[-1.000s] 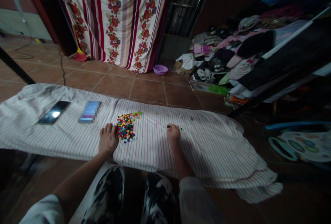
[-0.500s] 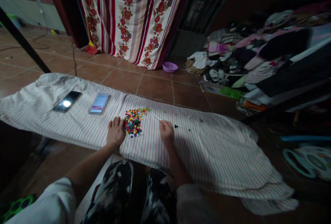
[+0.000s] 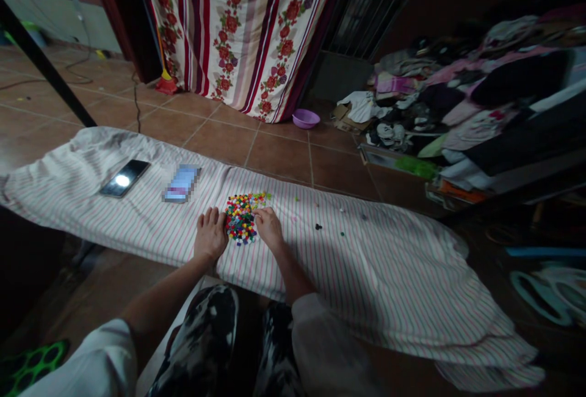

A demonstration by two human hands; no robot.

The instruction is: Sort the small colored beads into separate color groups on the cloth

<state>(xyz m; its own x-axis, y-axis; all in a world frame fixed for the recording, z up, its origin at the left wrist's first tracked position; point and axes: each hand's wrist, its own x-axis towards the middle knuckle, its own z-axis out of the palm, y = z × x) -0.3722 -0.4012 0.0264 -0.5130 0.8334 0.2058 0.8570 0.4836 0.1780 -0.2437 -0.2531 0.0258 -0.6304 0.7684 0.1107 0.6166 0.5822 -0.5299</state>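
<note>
A heap of small multicoloured beads [image 3: 240,218] lies on a striped cloth [image 3: 366,262]. My left hand [image 3: 211,235] rests flat on the cloth with its fingers stretched out, touching the heap's left edge. At the right edge of the heap is my right hand [image 3: 270,229], its thumb and fingers pinched together. Whatever is between those fingertips is too small to make out. To the right, a few dark beads [image 3: 318,226] sit close together, with a green bead [image 3: 342,234], a white bead [image 3: 342,210] and a yellow-green bead [image 3: 296,199] lying apart.
Left of the beads lie a dark phone [image 3: 125,178] and a second phone [image 3: 182,183] with a lit, blurred screen. Beyond the cloth, a purple basin [image 3: 306,118] stands on the tiled floor near a floral curtain [image 3: 256,36]. Clothes [image 3: 394,85] are heaped at the right.
My right hand has moved left, from the cloth beside the scattered beads to the heap's right edge. The left hand stays by the heap. The whole view has shifted slightly.
</note>
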